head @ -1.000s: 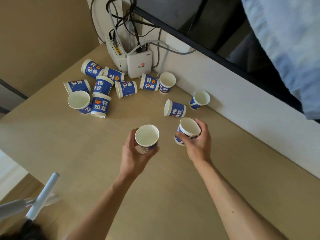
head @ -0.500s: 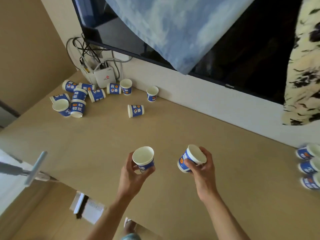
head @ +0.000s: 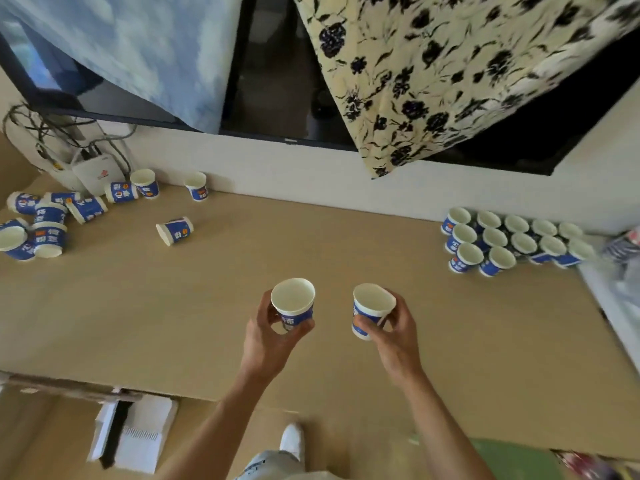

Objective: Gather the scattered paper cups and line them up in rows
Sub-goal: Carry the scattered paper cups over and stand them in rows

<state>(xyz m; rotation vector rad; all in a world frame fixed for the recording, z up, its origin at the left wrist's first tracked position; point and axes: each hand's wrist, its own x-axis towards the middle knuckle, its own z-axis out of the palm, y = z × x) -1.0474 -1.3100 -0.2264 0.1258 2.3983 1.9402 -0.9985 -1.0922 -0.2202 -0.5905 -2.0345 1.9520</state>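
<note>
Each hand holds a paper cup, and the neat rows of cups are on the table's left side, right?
No. The head view shows the neat rows on the table's right side; scattered cups lie on its left. The left hand and right hand do each hold a cup.

Blue-and-white paper cups: the left cup (head: 293, 303) and right cup (head: 372, 311) are held, mouths up; scattered cups (head: 86, 209) lie far left, several tipped; rowed cups (head: 495, 237) stand upright far right.

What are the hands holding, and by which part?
Each holds one paper cup by its side wall: the left hand grips the left cup, the right hand the right cup.
</note>
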